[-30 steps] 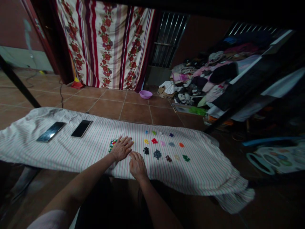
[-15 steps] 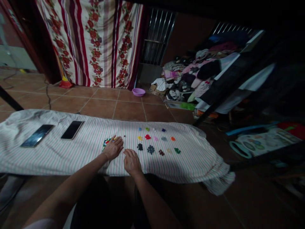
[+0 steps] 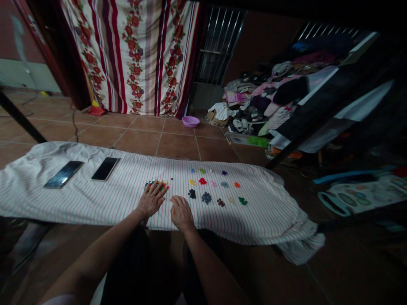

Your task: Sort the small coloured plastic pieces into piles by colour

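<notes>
My left hand lies palm down with its fingers spread over a pile of small mixed-colour pieces. The hand covers most of that pile. To its right, my right hand rests on the striped cloth with its fingers curled together; anything inside them is hidden. A single dark piece lies just beyond the hands. Farther right, small heaps sorted by colour stand in rows, among them a black heap, a dark grey heap, a red heap and a green heap.
Two phones, one left and one nearer the hands, lie on the striped cloth. Beyond the cloth, a purple basin sits on the tiled floor. Piled clothes fill the back right.
My left hand has shifted from the pile's right side to lie over it, its fingers now more spread. My right hand stays curled beside it. The camera view has turned slightly left.
</notes>
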### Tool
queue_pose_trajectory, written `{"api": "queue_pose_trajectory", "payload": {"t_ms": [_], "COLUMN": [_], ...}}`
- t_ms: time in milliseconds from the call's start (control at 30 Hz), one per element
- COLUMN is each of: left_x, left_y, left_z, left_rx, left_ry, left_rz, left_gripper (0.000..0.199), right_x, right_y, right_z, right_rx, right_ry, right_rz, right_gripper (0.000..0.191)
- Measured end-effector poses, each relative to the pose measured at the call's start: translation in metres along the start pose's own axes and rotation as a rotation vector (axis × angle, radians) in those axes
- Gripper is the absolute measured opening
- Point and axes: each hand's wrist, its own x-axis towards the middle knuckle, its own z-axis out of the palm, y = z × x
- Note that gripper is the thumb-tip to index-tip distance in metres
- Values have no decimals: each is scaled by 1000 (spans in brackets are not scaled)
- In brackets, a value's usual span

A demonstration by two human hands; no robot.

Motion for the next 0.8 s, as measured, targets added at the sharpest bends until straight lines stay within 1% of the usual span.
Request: {"api": "queue_pose_trajectory", "payload": {"t_ms": [100, 167, 267, 333, 467, 533, 600, 667, 733, 800], "left_x": [5, 1, -10, -16, -19, -18, -17, -18, -19, -21], "left_y": [-3, -6, -11, -14, -16, -17, -18, -20, -22, -23], "left_z": [-5, -8, -8, -4, 2, 3, 3, 4, 5, 7], "left_rx": [3, 16, 55, 54, 23, 7, -13, -33, -56, -82], "left_ry": [-7, 11, 59, 43, -26, -32, -30, -12, 33, 112], "left_rz": [-54, -107, -302, -385, -401, -376, -343, -326, -331, -388], "left_gripper": [53, 56, 59, 62, 64, 61, 58, 57, 58, 57], "right_x": [0, 0, -1, -2, -2, 1, 9, 22, 41, 62], "right_y": [2, 3, 5, 7, 12, 15, 19, 24, 29, 34], "right_z": [1, 2, 5, 8, 11, 13, 14, 16, 18, 19], "right_rx": [-8, -13, -6, 4, 54, 103, 146, 169, 176, 175], "right_ry": [6, 15, 45, 72, 103, 104, 109, 116, 122, 127], "right_rz": [-14, -24, -43, -60, -82, -54, 7, 68, 109, 129], "right_gripper": [39, 39, 39, 39, 38, 37, 35, 34, 34, 34]}}
